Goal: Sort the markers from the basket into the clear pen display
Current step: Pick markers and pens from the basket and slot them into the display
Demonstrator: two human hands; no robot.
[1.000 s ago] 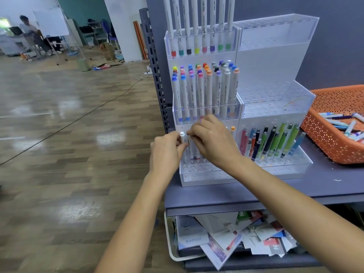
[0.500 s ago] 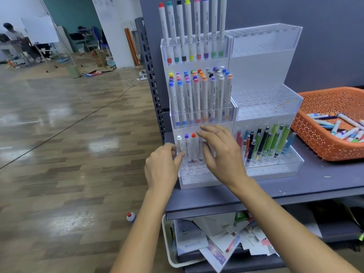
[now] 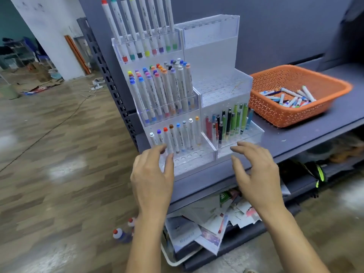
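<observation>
Two hands reach in from the bottom of the frame, and both hold nothing. The left hand, at lower centre, has its fingers loosely spread, the tips at the front edge of the clear pen display. Whether they touch the acrylic cannot be told. The right hand, just right of centre, is likewise spread and relaxed in front of the display's lower right tier.

Below the hands, under the grey shelf, lies a heap of papers in a white bin. Two red-capped bottles stand on the wood-pattern floor at lower left.

The display stands on the shelf at the centre of the frame, with three stepped tiers on each side. In the lowest left tier stand eight markers in one row, capped white, blue, red, brown, blue, grey, white and orange. The lowest right tier holds slim pens in red, black, green and blue, too crowded to count. The middle left tier is packed with white markers, too many to count. The top left tier holds eight tall markers. The two upper right tiers hold no pens.

At the right of the frame, beside the display, one orange basket sits on the shelf. A blurred pile of loose markers lies in it, their number unclear.
</observation>
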